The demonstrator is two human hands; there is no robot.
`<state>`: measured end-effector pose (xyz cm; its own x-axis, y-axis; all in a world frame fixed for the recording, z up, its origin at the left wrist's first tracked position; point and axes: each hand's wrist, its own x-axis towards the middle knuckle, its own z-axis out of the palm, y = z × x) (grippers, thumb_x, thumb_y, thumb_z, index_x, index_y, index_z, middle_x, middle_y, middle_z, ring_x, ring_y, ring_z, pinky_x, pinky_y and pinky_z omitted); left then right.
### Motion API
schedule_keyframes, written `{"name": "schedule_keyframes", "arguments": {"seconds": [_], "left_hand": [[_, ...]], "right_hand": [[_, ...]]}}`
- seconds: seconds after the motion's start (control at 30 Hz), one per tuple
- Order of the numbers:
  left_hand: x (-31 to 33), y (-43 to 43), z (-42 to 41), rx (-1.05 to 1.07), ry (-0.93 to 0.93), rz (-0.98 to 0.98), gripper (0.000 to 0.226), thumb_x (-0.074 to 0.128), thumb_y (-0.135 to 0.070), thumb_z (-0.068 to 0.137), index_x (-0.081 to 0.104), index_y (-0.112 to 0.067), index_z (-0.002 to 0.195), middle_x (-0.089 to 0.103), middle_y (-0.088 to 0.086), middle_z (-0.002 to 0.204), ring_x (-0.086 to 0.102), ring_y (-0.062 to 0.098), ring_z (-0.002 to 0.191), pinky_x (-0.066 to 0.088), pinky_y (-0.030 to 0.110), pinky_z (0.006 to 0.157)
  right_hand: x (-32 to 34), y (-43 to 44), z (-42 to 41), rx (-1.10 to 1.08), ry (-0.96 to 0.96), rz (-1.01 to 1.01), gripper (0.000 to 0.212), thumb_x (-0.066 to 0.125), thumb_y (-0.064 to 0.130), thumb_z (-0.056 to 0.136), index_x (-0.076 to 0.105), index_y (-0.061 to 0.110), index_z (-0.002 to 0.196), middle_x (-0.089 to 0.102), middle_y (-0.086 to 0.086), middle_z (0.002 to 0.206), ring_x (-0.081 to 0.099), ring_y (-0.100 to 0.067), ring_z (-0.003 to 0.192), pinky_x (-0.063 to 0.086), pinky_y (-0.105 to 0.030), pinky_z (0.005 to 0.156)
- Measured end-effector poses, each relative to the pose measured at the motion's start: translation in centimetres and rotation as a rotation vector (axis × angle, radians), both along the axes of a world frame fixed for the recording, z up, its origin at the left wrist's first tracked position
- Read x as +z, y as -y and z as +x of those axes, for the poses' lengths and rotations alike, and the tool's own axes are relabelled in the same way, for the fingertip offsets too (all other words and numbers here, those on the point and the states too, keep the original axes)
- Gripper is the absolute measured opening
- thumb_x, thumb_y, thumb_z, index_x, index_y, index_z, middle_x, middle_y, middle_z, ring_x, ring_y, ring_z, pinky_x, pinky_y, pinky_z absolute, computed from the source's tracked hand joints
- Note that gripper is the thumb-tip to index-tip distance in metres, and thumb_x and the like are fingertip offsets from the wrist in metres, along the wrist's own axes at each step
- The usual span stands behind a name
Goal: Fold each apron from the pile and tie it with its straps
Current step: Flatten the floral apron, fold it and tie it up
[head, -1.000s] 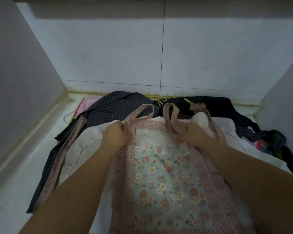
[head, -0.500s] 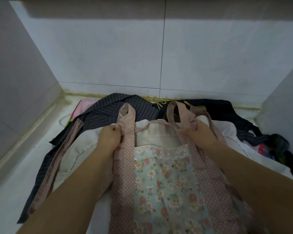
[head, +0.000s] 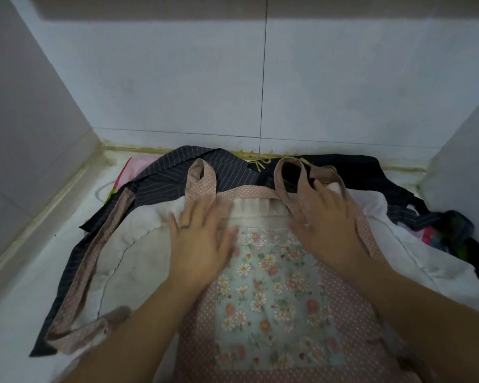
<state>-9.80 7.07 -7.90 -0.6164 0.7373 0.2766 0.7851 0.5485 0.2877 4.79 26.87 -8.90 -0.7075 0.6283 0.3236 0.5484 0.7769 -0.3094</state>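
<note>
A pink dotted apron [head: 351, 308] with a pale floral panel [head: 271, 297] lies flat on top of the pile, its bib toward the wall. Two looped neck straps [head: 198, 175] stick out past the bib's top edge. One long pink waist strap [head: 94, 261] trails down the left side. My left hand [head: 202, 239] lies flat, fingers spread, on the bib's upper left corner. On the upper right corner rests my right hand [head: 327, 222], flat and spread, over the right strap's base.
Under the pink apron lie a white apron [head: 138, 244], a dark pinstriped one [head: 163, 175] and a black one [head: 349, 167]. Bunched dark and coloured cloth [head: 448, 230] sits at the right. Tiled walls close in on the left, back and right.
Both hands let go of the bib's top corners and now press flat on it with fingers spread. The apron has been laid out flatter, its top edge farther toward the wall.
</note>
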Motion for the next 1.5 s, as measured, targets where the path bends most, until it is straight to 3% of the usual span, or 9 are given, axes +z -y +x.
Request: {"name": "schedule_keyframes", "arguments": {"seconds": [0.13,0.27,0.53,0.63,0.8,1.03,1.17,1.3,1.5], "left_hand": [[-4.5,2.5,-0.4,-0.010,-0.009,-0.415,0.077,-0.004,-0.074,0.083,0.012,-0.040,0.150,0.005,-0.001,0.160,0.007,0.028,0.147,0.002,0.062,0.112],[-5.4,3.0,-1.4,0.041,0.011,-0.487,0.076,-0.005,-0.071,0.083,0.006,-0.036,0.151,0.003,0.003,0.161,0.005,0.029,0.147,0.004,0.059,0.114],[-1.5,7.7,6.1,0.018,0.117,-0.260,0.065,0.018,-0.056,0.089,0.043,-0.024,0.140,0.034,0.007,0.150,0.033,0.032,0.137,0.016,0.057,0.112],[-2.5,11.6,8.7,0.027,0.144,-0.337,0.062,0.020,-0.057,0.091,0.047,-0.026,0.138,0.039,0.005,0.147,0.039,0.031,0.134,0.025,0.058,0.109],[-4.3,17.8,9.8,0.156,0.217,-0.457,0.073,0.015,-0.062,0.086,0.044,-0.024,0.142,0.038,0.008,0.150,0.036,0.032,0.137,0.027,0.058,0.107],[-2.1,24.0,9.9,0.376,0.012,-0.098,0.047,0.036,-0.043,0.091,0.061,-0.016,0.122,0.058,0.008,0.127,0.054,0.032,0.113,0.039,0.045,0.095],[-1.8,26.4,9.7,0.724,0.332,0.077,0.043,0.047,-0.042,0.095,0.054,-0.014,0.128,0.059,0.010,0.121,0.054,0.031,0.110,0.042,0.046,0.097],[-2.1,27.5,9.6,0.815,0.538,0.323,0.035,0.048,-0.037,0.097,0.063,-0.007,0.087,0.060,0.003,0.074,0.058,0.028,0.078,0.042,0.031,0.064],[0.8,27.4,7.8,0.738,0.374,0.537,0.029,0.047,-0.031,0.099,0.061,-0.013,0.081,0.058,-0.004,0.068,0.054,0.012,0.064,0.044,0.020,0.058]], "right_hand": [[-1.9,2.3,2.1,0.122,0.544,-0.192,0.093,0.002,0.083,0.065,0.003,0.043,0.148,-0.011,0.001,0.159,-0.008,-0.026,0.146,0.000,-0.059,0.112],[-2.8,0.8,2.2,0.209,0.559,-0.317,0.117,-0.021,0.094,0.043,-0.003,0.044,0.147,-0.014,0.003,0.159,-0.012,-0.023,0.145,-0.003,-0.054,0.114],[1.9,10.1,8.0,0.470,0.499,-0.184,0.077,0.009,0.070,0.079,0.015,0.038,0.149,0.003,0.003,0.160,0.001,-0.024,0.147,0.002,-0.057,0.113],[0.8,15.7,10.2,0.657,0.521,-0.059,0.061,0.023,0.067,0.090,0.037,0.034,0.139,0.038,-0.002,0.149,0.033,-0.027,0.138,0.026,-0.063,0.106],[-3.4,17.2,11.5,0.712,0.653,-0.074,0.066,0.015,0.071,0.092,0.013,0.038,0.149,0.010,0.001,0.158,0.005,-0.022,0.146,-0.007,-0.056,0.106],[-3.4,17.5,11.2,0.725,0.750,-0.085,0.074,-0.018,0.077,0.068,-0.027,0.047,0.134,-0.039,0.013,0.142,-0.032,-0.010,0.135,-0.014,-0.058,0.110],[-3.4,17.9,11.1,0.706,0.772,-0.127,0.088,-0.026,0.083,0.057,-0.025,0.046,0.137,-0.039,0.014,0.141,-0.032,-0.007,0.133,-0.013,-0.058,0.111],[-2.9,18.4,10.9,0.697,0.795,-0.133,0.106,-0.013,0.093,0.052,-0.017,0.042,0.145,-0.036,0.015,0.141,-0.028,-0.005,0.131,-0.010,-0.061,0.111],[-2.4,18.4,11.2,0.732,0.825,-0.127,0.092,0.010,0.090,0.059,-0.036,0.050,0.127,-0.038,0.014,0.141,-0.026,-0.011,0.139,-0.009,-0.062,0.111]]}}
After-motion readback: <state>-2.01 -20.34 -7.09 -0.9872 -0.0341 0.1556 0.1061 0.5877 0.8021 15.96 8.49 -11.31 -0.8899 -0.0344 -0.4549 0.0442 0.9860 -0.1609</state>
